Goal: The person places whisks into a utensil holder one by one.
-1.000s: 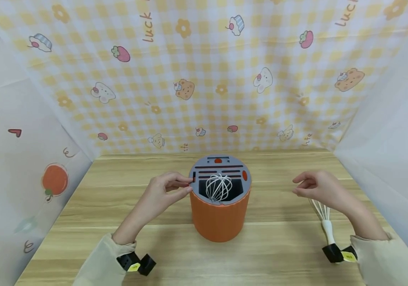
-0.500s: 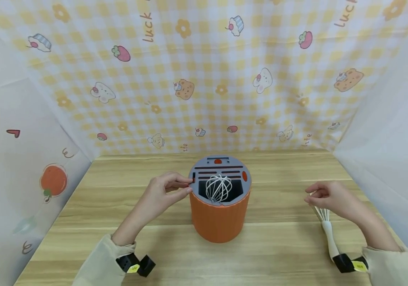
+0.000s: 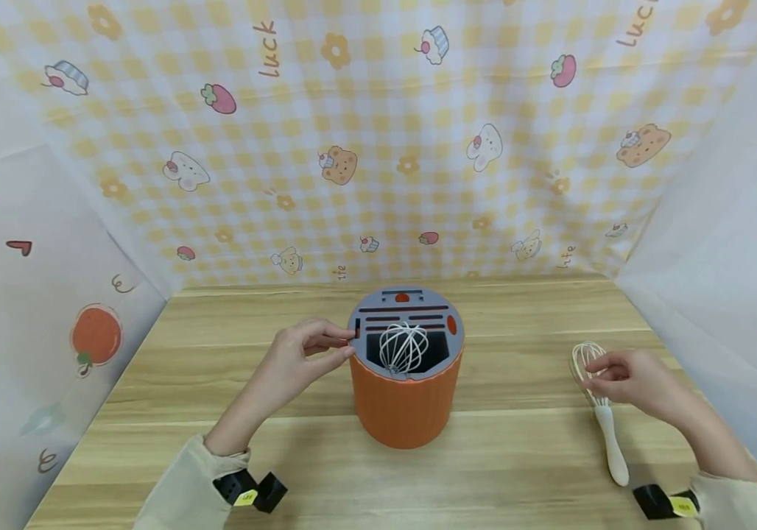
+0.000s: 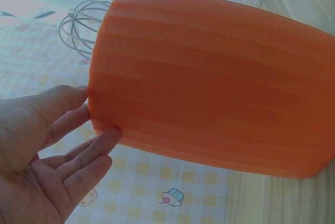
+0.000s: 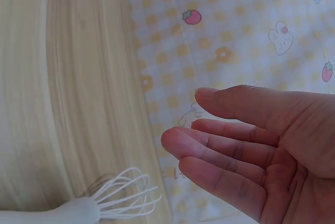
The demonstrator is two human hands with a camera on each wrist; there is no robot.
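Observation:
An orange round utensil holder [image 3: 401,412] with a grey slotted top stands mid-table. The wire head of a whisk [image 3: 403,347] pokes up from its large front opening, the handle hidden inside. My left hand [image 3: 308,353] touches the holder's left rim with its fingertips. Those fingers meet the ribbed orange wall [image 4: 209,82] in the left wrist view. On the right a second whisk [image 3: 607,434], white-handled, lies on the wood. Over its wire head is my right hand [image 3: 630,379], holding nothing. Its relaxed fingers show bare in the right wrist view, above the whisk [image 5: 125,198].
The wooden table [image 3: 233,412] meets a yellow checked cloth [image 3: 405,199] at the back. White sheets hang along the left [image 3: 14,383] and right [image 3: 736,243] sides.
My right hand has moved right and toward me, bringing the loose whisk's wire head into view. My left hand stays at the holder's rim.

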